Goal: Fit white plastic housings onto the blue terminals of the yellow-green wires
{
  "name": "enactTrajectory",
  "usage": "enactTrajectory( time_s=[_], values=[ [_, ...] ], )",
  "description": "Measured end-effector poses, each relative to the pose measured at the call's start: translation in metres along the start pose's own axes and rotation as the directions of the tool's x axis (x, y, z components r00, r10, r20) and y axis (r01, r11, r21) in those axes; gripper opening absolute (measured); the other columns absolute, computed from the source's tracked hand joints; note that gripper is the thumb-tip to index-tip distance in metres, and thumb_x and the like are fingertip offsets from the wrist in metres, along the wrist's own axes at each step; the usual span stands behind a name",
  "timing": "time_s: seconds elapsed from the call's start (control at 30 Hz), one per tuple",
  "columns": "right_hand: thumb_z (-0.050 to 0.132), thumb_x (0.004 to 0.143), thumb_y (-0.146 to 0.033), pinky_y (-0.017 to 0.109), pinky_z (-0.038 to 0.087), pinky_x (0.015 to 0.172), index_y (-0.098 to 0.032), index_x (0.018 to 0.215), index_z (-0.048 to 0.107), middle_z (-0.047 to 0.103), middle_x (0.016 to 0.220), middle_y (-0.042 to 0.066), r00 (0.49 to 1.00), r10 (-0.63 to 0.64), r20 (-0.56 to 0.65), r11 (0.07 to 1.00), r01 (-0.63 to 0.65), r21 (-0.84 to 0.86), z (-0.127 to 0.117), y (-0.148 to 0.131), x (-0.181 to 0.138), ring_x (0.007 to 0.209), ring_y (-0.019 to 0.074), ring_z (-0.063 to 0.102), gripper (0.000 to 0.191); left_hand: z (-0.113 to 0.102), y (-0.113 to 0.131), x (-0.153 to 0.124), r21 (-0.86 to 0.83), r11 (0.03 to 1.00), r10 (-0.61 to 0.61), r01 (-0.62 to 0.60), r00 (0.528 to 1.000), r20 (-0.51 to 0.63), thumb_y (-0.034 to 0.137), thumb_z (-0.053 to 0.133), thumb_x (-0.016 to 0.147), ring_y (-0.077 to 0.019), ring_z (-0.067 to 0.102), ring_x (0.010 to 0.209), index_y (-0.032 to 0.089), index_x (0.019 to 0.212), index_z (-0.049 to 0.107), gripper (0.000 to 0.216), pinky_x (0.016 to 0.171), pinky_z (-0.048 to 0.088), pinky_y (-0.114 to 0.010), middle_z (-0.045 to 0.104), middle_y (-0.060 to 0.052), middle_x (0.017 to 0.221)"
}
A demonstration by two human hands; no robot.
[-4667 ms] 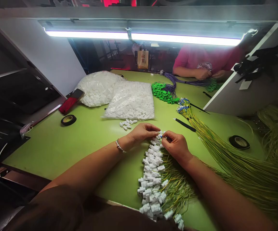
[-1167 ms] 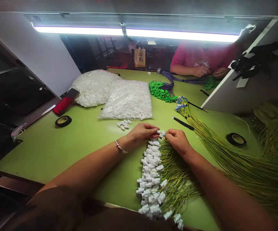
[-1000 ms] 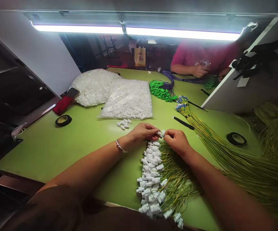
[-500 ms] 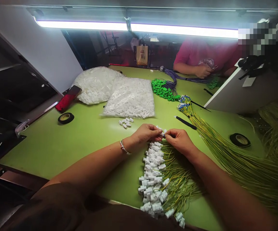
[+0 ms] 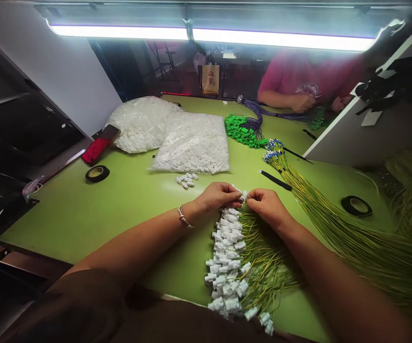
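Head view, the only one. The left hand (image 5: 220, 196) pinched a white connector (image 5: 245, 194) between thumb and fingertips, just beyond the far end of a row of white connectors (image 5: 229, 245). The right hand (image 5: 265, 204) was pinched close beside it, on what I judged to be a wire; too small to confirm.

Handling, as judged: left grip steady, wire held short and in line with the connector, no twist.

Yellow-green wires (image 5: 263, 259) fanned rightward from the row toward the right forearm; a sideways sweep could have snagged them. The row ran down toward the near table edge (image 5: 177, 299). The widest stretch of green tabletop (image 5: 102, 209) lay left of the left forearm. Ahead, loose connectors (image 5: 187, 180) and a clear bag (image 5: 193, 145) bounded reach; rightward, a black-handled tool (image 5: 276, 181) and wire bundle (image 5: 307, 202).
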State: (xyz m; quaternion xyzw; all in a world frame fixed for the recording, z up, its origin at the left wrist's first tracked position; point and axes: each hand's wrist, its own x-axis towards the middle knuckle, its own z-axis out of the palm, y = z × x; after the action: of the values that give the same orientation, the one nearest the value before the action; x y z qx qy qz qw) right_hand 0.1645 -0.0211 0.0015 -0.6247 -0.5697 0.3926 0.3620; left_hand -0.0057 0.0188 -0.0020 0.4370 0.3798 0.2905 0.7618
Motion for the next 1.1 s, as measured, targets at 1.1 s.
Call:
enactTrajectory(
  time_s=[1.1],
  values=[
    [0.056,0.076,-0.046,0.043,0.044,0.094,-0.018,0.11,0.064,0.063,0.116,0.013,0.983,-0.149,0.104,0.807,0.182,-0.562,-0.108,0.033,-0.118,0.107,0.0287,0.057,0.045,0.002,0.055,0.011,0.989,-0.011,0.25,-0.15,0.957,0.148,0.022,0.057,0.079,-0.0202,0.06,0.088,0.014,0.112,0.065,0.035,0.081,0.045,-0.029,0.066,-0.011,0.103]
  ],
)
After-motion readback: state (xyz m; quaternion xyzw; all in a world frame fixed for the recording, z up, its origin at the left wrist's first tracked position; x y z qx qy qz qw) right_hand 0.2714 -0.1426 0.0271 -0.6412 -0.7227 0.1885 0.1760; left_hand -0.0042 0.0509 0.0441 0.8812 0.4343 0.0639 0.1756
